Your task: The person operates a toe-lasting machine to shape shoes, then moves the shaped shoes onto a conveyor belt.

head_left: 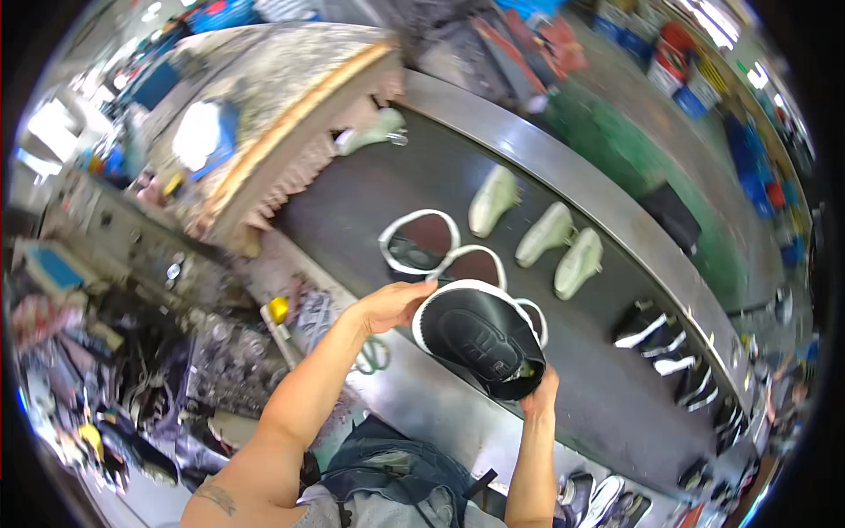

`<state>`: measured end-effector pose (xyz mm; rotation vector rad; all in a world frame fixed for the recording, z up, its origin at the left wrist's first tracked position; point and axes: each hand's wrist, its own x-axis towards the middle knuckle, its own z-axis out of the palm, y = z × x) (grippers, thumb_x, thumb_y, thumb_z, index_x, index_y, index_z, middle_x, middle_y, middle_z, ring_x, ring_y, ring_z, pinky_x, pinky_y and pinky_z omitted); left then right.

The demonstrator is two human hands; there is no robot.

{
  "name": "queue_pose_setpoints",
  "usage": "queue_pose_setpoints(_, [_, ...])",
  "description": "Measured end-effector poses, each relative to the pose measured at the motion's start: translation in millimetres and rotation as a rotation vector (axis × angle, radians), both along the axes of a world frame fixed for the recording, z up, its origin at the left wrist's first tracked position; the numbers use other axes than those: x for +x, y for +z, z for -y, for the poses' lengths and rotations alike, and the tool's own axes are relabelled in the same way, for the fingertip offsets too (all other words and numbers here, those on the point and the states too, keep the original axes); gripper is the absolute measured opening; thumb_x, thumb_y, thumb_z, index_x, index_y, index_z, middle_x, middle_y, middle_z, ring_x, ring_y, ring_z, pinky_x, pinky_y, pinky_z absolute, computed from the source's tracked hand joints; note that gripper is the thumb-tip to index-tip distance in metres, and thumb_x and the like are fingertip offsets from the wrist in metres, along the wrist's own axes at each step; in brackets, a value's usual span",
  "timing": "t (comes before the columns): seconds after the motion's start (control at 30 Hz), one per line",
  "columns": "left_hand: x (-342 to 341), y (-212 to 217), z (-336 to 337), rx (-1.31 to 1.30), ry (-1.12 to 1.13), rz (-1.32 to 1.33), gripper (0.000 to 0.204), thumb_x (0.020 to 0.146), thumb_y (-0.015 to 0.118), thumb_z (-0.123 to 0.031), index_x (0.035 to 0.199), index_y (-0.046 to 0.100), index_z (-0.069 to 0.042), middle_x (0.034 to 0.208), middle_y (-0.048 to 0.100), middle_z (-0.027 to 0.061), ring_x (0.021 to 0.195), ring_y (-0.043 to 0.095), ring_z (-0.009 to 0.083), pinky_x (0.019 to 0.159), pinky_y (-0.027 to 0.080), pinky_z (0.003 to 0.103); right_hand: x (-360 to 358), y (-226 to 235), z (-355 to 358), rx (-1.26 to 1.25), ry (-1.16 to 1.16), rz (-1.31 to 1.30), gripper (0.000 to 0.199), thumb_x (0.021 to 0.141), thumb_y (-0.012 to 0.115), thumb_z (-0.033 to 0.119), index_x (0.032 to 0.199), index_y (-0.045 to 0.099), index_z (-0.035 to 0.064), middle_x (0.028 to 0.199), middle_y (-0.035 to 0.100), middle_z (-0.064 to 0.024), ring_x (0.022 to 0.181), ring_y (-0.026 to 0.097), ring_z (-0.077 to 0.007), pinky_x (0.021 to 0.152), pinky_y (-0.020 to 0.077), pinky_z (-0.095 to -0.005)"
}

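Shoe [482,339] (black, white-rimmed sole up) gripped by both hands.

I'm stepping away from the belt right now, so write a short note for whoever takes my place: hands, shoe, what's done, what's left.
Left hand: grips one end of the black shoe.
Right hand: holds its other end; shoe is sole-up above the belt, white rim showing.
On the belt: two white sole rims beside the shoe, pale lasts beyond, black-and-white shoes to the right.
Done: shoe in hand.
Left: cannot tell.
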<state>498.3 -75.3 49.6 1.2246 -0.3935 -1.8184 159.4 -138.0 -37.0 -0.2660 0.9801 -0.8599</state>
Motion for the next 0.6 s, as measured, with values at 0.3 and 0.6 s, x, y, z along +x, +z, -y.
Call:
queue_pose_setpoints(0.3, [84.9,56.3,-216.3,-0.068,0.87,0.651,0.033,0.095,0.064,-0.027,0.08,0.069,0.002,0.065,0.059,-0.0024,0.059,0.049,0.0076,0.056,0.042,0.029,174.9,43.5,-153.0,-0.061,0.92,0.085,0.037,0.099,0.055,0.036,0.109,0.061,0.0014,0.109,0.064,-0.008,0.102,0.061,-0.0196,0.091,0.0477,-0.0356])
queue_pose_setpoints(0.6, [127.6,131.2,-450.9,0.05,1.129,0.697,0.025,0.085,0.072,-0.023,0.07,0.059,-0.007,0.062,0.057,-0.0003,0.053,0.051,0.0083,0.051,0.044,0.027,353.3,98.6,-335.5,-0.661,1.136,0.005,0.03,0.096,0.056,0.013,0.066,0.05,0.0107,0.065,0.045,0.0087,0.061,0.036,-0.0021,0.056,0.0307,-0.0219])
